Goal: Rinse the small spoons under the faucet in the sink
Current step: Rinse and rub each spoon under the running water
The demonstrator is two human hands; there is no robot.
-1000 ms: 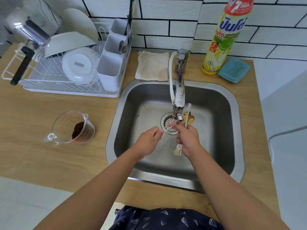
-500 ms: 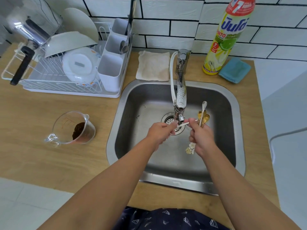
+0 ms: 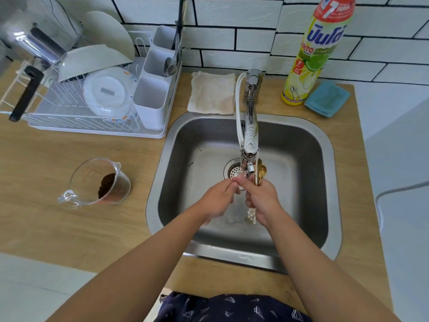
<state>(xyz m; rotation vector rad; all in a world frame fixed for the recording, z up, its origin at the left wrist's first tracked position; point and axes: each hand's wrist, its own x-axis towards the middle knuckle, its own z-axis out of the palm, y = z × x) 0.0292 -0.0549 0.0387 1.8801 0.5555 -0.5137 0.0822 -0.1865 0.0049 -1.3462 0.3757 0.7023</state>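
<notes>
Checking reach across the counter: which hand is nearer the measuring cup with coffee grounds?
Left. The left hand is over the sink, right of the measuring cup; the right hand is farther right, gripping small spoons.

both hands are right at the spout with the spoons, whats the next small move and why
Probably keep rubbing the small white piece the left hand pinches just under the faucet tip, turning it over. The right hand grips the small spoons, their gold bowls beside the spout rather than under it, so they likely go under next.
</notes>
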